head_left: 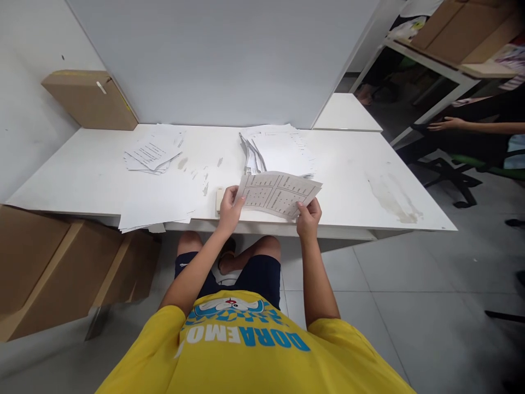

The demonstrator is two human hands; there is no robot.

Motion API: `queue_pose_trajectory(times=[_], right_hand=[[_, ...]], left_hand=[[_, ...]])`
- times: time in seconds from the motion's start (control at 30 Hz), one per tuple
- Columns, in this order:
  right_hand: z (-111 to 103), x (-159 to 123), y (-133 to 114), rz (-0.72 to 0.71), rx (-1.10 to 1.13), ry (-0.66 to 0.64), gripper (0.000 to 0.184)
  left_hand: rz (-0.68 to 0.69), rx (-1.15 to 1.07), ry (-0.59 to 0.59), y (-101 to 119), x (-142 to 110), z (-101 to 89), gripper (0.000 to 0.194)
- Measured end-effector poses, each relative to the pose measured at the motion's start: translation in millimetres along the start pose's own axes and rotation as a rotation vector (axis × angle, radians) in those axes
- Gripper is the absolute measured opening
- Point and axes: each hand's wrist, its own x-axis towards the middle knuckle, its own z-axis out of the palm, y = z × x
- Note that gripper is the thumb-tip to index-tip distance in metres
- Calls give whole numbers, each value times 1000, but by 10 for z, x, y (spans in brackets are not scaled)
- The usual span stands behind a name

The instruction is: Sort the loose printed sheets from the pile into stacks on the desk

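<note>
Between my two hands I hold a printed paper sheet (276, 192), divided into boxes of small text, tilted above the table's front edge. My left hand (230, 209) pinches its left side, thumb on top. At the lower right corner, my right hand (308, 218) grips it the same way. Whether it is one sheet or several together I cannot tell. Just beyond the held paper lies a thick, uneven pile of papers (283, 148). A small cream-coloured block (219, 198) sits beside my left hand, partly hidden by it.
Printed slips (153, 152) lie on the left of the white table (348, 175), with blank sheets (158, 202) overhanging its front edge. A cardboard box (90, 101) stands at the back left. More cardboard boxes (77, 262) are below left. Another person's hand (445, 123) shows at right.
</note>
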Motion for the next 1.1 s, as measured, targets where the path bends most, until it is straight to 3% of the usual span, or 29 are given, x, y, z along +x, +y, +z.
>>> queue_pose_trajectory(times=[0.3,0.5,0.73,0.83,0.97,1.1], right_hand=[[-47,26,-59,18,-62,-8,29],[-64,15,-17,74,-16,-65,29],[-190,9,-100,123,-83,-53,28],[-334,-93,-291,254,-161,-173,32],[-426,-408,-495,567,-173,-357,40],[-327,-757,-521,771,-101,-362,48]], left_hand=[[6,-5,48,-124,18,33,23],[-56,95,-49,-125,40,20,18],[-106,127,-25,-82,-118,-18,15],[-166,151,-43,-17,-373,-152,15],[-372,25,12,32,-839,-377,23],[-500,-38,74,22,-1121,-581,33]])
